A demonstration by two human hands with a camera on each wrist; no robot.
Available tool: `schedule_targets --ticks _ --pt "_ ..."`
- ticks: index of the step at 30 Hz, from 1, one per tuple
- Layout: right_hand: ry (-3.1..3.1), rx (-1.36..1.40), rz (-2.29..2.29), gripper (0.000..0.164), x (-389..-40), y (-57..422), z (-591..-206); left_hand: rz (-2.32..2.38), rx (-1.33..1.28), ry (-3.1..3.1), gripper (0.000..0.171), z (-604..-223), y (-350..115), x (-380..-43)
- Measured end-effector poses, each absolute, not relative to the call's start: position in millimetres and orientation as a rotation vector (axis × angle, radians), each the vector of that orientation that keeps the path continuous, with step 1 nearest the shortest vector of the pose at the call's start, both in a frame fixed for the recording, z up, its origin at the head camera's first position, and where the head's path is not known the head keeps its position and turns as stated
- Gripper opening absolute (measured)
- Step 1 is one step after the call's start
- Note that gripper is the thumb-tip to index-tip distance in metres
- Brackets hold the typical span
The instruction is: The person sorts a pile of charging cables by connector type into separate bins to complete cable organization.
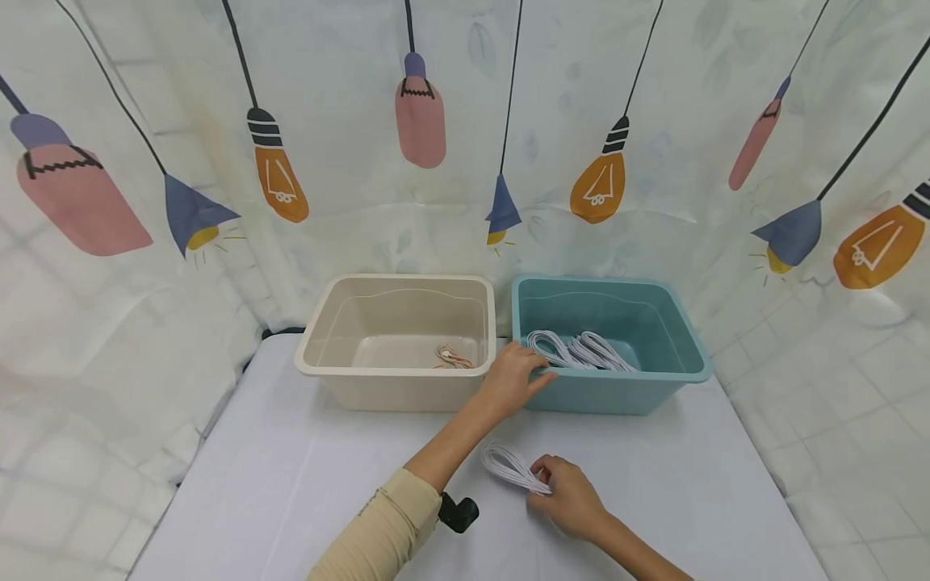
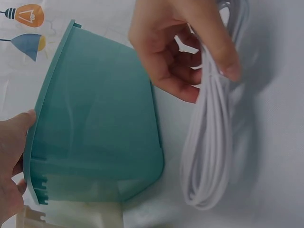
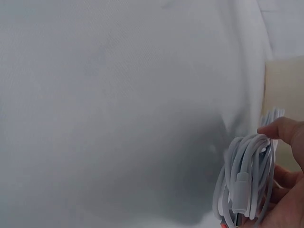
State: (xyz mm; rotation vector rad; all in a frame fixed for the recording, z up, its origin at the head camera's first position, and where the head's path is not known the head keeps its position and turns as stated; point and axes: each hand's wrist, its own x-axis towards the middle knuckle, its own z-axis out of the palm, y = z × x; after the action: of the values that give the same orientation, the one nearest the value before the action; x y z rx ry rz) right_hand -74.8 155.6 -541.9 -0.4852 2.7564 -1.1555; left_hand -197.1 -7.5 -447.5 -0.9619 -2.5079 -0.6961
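My right hand (image 1: 570,499) grips a coiled bundle of white cable (image 1: 508,466) low over the front of the table. In the left wrist view the cable's long loops (image 2: 206,152) hang below the thumb and fingers. A white plug (image 3: 241,192) with a metal tip shows at the bundle's end in the right wrist view. At the near left corner of the teal basin (image 1: 610,395), my left hand (image 1: 512,375) holds the rim, fingers over the edge and thumb on the outside. Inside that basin lie more coiled white cables (image 1: 581,351).
Left of the teal basin stands a beige basin (image 1: 407,391) with a small orange-and-white cord (image 1: 454,357) in its near right corner. Both rest on a white-covered table (image 1: 291,492). Behind them hangs a curtain (image 1: 349,226) printed with lamps. A black device (image 1: 458,514) sits at the left wrist.
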Motion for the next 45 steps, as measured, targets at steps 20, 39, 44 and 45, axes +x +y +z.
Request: schedule_targets --ticks 20,39,44,45 --pt "2.86 -0.555 -1.03 0.029 -98.3 193.2 -490.3 -0.69 -0.976 -2.507 0.018 -444.8 -6.7 -196.6" --pt "2.871 -0.666 -0.946 0.029 -111.3 245.3 -431.9 -0.72 -0.971 -2.504 0.016 -447.3 -6.3 -196.7" --pt "2.92 -0.655 -0.904 0.029 -113.3 259.5 -415.5 -0.722 -0.967 -2.522 0.017 -445.0 -6.4 -196.0" --pt "2.933 -0.659 -0.902 0.029 -113.8 262.1 -411.9 -0.721 -0.966 -2.525 0.016 -444.8 -6.3 -196.0"
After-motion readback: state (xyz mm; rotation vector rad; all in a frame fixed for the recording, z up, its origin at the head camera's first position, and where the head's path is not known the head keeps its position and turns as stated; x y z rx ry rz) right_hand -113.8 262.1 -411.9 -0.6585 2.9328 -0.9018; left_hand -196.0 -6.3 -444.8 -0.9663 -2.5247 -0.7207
